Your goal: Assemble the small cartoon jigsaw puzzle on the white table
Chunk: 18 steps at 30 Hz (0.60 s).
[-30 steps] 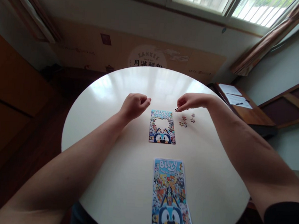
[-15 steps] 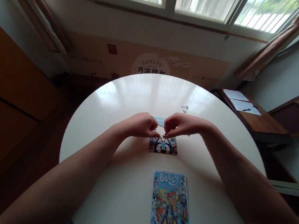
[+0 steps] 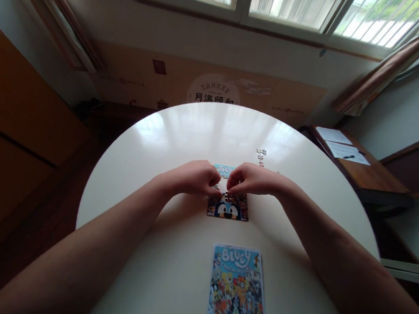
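Observation:
A jigsaw puzzle (image 3: 228, 212) with a blue cartoon dog face lies on the white table, partly hidden by both hands. Its middle has an open gap showing pale table. My right hand (image 3: 253, 179) pinches a small puzzle piece (image 3: 228, 195) low at the gap, above the dog's head; whether the piece is seated I cannot tell. My left hand (image 3: 202, 178) is curled over the puzzle's left side, thumb tip close to that piece, with nothing visible in its fingers. Nearer me lies the printed picture (image 3: 238, 286) headed "Bluey", its lower end cut off by the frame.
Several loose puzzle pieces (image 3: 260, 157) lie beyond my right hand, some partly hidden by it. The round white table (image 3: 142, 142) has a curved far edge. A wooden side table (image 3: 380, 177) with papers (image 3: 348, 152) and a pen stands at right.
From beside the puzzle, both hands have come together over it, the right bringing a puzzle piece from the right to the gap. Over the last half second they have shifted only slightly.

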{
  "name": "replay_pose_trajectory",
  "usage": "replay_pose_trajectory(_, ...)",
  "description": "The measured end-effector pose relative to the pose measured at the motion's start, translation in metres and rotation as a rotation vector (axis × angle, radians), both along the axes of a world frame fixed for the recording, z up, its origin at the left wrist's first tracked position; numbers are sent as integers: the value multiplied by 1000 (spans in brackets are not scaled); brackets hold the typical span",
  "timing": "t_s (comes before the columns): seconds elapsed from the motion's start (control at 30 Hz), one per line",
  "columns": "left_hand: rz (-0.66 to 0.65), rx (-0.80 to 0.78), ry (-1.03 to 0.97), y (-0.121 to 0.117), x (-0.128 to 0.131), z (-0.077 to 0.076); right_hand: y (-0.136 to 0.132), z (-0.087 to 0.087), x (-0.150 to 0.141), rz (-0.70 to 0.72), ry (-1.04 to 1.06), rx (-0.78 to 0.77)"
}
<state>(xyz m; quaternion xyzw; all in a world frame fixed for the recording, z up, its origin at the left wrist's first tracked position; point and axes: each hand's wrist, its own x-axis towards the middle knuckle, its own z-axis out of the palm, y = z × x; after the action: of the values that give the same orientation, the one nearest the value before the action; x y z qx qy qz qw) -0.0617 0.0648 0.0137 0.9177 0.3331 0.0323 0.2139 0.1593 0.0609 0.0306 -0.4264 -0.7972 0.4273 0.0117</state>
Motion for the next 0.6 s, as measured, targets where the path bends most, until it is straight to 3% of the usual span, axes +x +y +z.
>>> replay_pose_trajectory(0.17, 6, -3, 1, 0, -1, 0, 0, -2, -2, -55, -64, 23)
replay_pose_trajectory(0.6, 17, -17, 8, 0, -1, -2, 1, 4, 6, -48, -40, -165)
